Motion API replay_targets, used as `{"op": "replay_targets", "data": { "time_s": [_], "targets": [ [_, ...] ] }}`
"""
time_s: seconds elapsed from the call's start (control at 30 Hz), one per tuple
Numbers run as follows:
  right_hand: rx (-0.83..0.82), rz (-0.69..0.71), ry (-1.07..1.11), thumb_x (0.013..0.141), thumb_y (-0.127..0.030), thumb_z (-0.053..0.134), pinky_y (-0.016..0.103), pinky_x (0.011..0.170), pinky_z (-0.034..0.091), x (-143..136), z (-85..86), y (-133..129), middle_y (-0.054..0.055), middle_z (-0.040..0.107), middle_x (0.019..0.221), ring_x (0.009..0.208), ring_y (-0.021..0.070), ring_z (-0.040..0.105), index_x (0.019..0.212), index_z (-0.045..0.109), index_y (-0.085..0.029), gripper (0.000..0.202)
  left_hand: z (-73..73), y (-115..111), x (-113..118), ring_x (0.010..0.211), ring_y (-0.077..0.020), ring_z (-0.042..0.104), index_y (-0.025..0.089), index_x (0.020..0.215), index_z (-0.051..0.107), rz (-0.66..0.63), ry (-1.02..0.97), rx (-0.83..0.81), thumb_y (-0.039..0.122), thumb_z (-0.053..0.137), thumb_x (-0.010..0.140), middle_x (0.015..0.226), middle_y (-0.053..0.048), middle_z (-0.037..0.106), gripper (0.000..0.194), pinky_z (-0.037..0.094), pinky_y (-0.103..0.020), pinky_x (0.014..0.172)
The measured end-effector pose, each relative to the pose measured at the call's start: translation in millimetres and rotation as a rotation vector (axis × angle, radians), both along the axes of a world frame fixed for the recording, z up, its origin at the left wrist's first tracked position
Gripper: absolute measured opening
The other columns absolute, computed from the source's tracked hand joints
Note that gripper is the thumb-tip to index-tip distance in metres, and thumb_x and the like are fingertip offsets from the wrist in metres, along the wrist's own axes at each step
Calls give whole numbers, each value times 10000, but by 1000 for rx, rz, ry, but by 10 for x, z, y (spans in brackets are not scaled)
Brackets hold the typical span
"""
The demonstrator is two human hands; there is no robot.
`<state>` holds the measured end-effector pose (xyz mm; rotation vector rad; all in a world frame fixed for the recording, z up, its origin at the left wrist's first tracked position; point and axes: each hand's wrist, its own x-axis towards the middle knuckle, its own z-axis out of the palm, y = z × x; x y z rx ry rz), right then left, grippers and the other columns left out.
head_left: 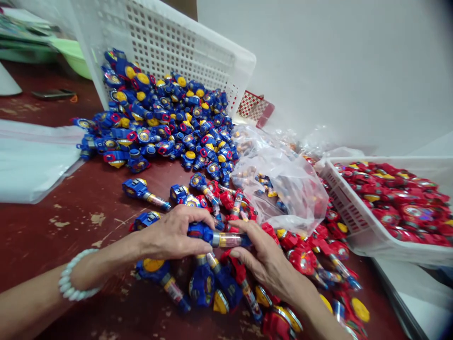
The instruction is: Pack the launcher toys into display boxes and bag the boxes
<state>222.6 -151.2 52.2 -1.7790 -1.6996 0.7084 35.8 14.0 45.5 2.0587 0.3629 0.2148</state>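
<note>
Above the dark red table, my left hand (177, 233) grips the blue body of a toy (203, 232). A clear tube (228, 239) with colourful contents joins that body through a silvery collar and points right. The thumb and fingers of my right hand (265, 255) close round the tube's far end. Around both hands lie several blue toys with tubes, one at the lower left (154, 269), and red toys with tubes, one just below my right hand (244, 281). A pale beaded bracelet (76, 276) circles my left wrist.
A tipped white basket (198, 47) spills blue and yellow toys (159, 118) at the back. Red toys fill a white basket (389, 248) at the right. Between them lies a clear plastic bag (293, 174) with small tubes. Plastic bags (35, 160), a phone (54, 94) and a green bowl (76, 56) are at the left.
</note>
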Motion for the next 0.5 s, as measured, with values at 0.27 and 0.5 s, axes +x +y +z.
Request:
{"op": "replay_targets", "data": {
  "time_s": [0.27, 0.5],
  "targets": [
    [-122, 42, 264, 916, -455, 554, 213, 620, 421, 72, -50, 110, -16, 594, 783, 709, 133, 557, 933, 602, -188, 272, 89, 69, 75, 767, -174, 567, 140, 882, 700, -12, -119, 99, 250, 687, 671, 841, -54, 668, 238, 417, -266, 705],
    [285, 95, -362, 967, -326, 480, 301, 792, 471, 58, -8, 165, 99, 576, 1118, 976, 206, 562, 1293, 496, -232, 340, 90, 125, 144, 573, -116, 499, 156, 894, 606, 120, 96, -672, 384, 721, 611, 686, 10, 597, 381, 364, -219, 519]
  ]
}}
